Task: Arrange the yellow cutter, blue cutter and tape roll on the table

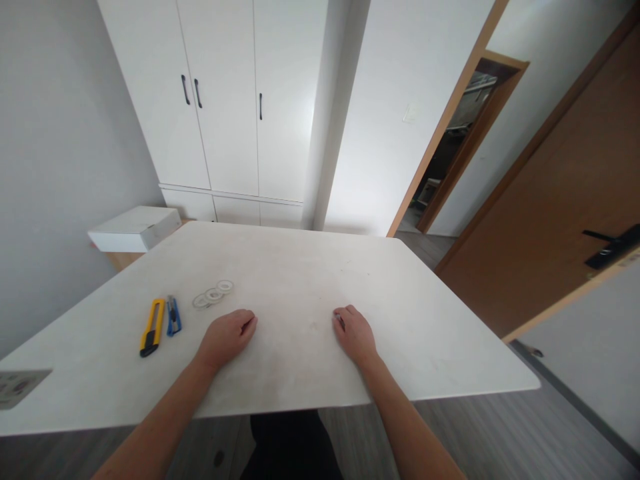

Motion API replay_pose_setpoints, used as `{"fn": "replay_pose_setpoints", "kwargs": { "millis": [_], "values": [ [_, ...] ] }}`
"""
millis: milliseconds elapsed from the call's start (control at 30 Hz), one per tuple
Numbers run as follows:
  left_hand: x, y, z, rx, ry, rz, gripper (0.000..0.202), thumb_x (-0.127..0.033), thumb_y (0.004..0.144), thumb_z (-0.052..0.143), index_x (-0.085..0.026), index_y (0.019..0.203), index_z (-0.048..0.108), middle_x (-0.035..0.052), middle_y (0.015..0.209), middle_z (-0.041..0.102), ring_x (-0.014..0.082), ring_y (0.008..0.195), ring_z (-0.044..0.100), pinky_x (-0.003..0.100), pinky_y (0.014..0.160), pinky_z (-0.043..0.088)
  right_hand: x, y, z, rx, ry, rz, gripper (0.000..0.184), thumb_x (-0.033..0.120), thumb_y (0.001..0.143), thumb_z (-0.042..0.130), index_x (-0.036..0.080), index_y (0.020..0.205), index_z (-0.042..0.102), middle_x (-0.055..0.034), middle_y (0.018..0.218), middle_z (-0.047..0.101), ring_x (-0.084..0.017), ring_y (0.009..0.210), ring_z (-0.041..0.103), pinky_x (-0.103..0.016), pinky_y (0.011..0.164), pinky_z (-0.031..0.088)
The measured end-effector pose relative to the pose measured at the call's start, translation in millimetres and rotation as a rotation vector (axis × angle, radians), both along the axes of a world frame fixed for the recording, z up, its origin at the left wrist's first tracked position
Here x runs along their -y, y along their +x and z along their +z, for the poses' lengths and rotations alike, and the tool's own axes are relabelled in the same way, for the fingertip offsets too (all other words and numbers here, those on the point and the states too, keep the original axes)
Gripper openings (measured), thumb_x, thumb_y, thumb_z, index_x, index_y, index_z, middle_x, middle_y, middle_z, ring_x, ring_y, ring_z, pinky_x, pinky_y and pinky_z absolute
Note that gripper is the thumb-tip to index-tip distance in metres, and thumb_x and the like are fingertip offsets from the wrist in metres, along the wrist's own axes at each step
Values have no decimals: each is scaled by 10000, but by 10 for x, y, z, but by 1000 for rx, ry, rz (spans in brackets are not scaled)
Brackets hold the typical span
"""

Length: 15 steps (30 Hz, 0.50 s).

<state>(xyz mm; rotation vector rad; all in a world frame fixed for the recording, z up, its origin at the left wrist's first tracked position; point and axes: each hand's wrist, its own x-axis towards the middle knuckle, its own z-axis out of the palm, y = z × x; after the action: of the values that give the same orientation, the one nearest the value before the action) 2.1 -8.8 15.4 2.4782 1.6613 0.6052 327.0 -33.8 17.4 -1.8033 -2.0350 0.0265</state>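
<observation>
My left hand rests on the white table, its fingers curled into a loose fist with nothing visible in it. Also curled closed is my right hand, lying on the tabletop further right; no object shows in it, though its palm is hidden. Just beyond my left hand, three thin rolls of whitish tape lie flat, overlapping in a row. Left of them are two box cutters side by side: a small blue box cutter and a larger yellow box cutter with a black end.
A printed card or label lies at the table's near left edge. Behind the far left corner sits a white box. White cabinets stand past the table, and a brown door is at the right.
</observation>
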Motion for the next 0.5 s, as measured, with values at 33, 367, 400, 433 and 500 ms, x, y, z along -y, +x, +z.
{"fn": "replay_pose_setpoints", "kwargs": {
  "millis": [33, 367, 400, 433, 500],
  "values": [
    [-1, 0, -2, 7, -3, 1, 335, -367, 934, 340, -211, 735, 560, 41, 780, 654, 188, 760, 580, 295, 698, 359, -1, 1, -3, 3, -3, 0, 238, 273, 943, 428, 216, 1039, 639, -62, 982, 628, -163, 903, 591, -261, 830, 413],
    [-4, 3, -3, -18, 16, -8, 339, -358, 944, 327, -211, 722, 537, 34, 766, 637, 184, 754, 584, 290, 691, 362, -7, 8, -11, -2, 11, 6, 232, 266, 938, 432, 214, 1029, 639, -61, 970, 625, -163, 901, 590, -258, 826, 416],
    [-5, 2, -5, -21, 22, -10, 340, -359, 946, 326, -210, 724, 537, 34, 767, 636, 185, 753, 587, 289, 690, 362, -8, 10, -12, -3, 15, 11, 232, 267, 938, 431, 211, 1027, 639, -60, 966, 623, -163, 900, 590, -256, 825, 416],
    [-5, 1, -8, -25, 27, -9, 341, -360, 947, 326, -210, 726, 537, 35, 767, 635, 186, 755, 589, 290, 688, 361, -9, 11, -14, -4, 19, 15, 234, 267, 938, 430, 209, 1026, 639, -60, 964, 622, -163, 897, 589, -255, 824, 415],
    [-5, 1, -8, -31, 31, -3, 343, -364, 949, 326, -209, 727, 536, 36, 764, 633, 188, 756, 592, 290, 684, 359, -11, 13, -19, -6, 23, 15, 238, 269, 939, 427, 209, 1028, 640, -61, 966, 621, -162, 896, 589, -254, 824, 413]
  ]
}}
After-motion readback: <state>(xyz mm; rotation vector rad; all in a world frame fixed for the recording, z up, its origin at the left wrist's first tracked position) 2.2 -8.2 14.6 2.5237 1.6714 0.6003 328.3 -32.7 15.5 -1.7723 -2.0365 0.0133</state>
